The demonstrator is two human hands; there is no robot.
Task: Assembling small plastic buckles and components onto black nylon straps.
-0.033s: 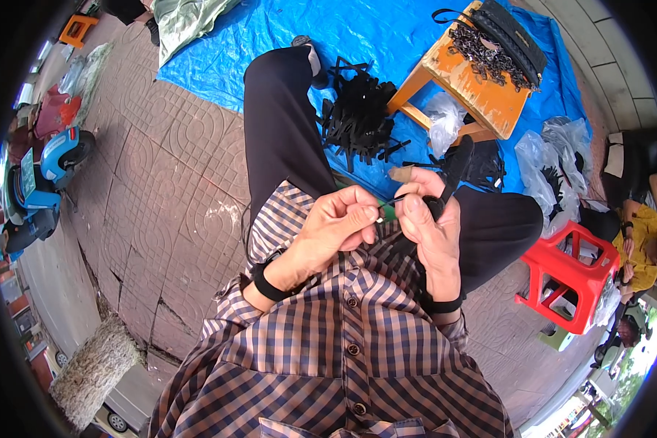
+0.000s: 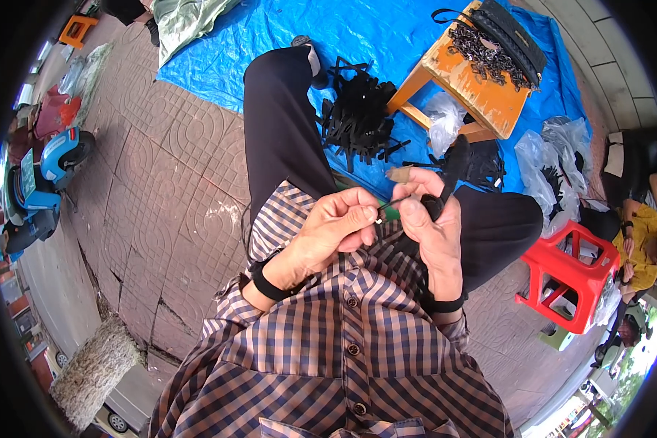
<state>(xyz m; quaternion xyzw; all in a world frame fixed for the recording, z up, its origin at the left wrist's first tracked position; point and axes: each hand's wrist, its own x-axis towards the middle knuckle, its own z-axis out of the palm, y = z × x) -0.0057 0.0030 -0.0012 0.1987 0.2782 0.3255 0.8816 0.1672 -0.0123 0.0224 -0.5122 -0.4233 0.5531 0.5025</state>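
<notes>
Above my lap, my left hand [image 2: 343,219] is closed, thumb and forefinger pinching the end of a thin black strip [image 2: 389,206]. A tiny pale piece shows at its fingertips. The strip spans the small gap between my hands. My right hand [image 2: 434,223] is curled round a wider black strap [image 2: 456,168], whose flat end sticks up past the fingers. Its thumb and forefinger lie close to the thin strip; whether both black pieces are one is hidden. Tan tape wraps one right fingertip. Beyond my hands lies a pile of black strips [image 2: 358,117].
A blue tarp [image 2: 219,66] covers the ground ahead. On it a wooden stool [image 2: 482,98] bears a heap of small dark clips [image 2: 482,55] and a black pouch [image 2: 515,36]. Plastic bags [image 2: 536,160] and a red stool [image 2: 573,274] stand right, near a person in yellow [image 2: 644,237].
My right forefinger and thumb have parted slightly, and the strap has shifted a little. My left hand has hardly moved.
</notes>
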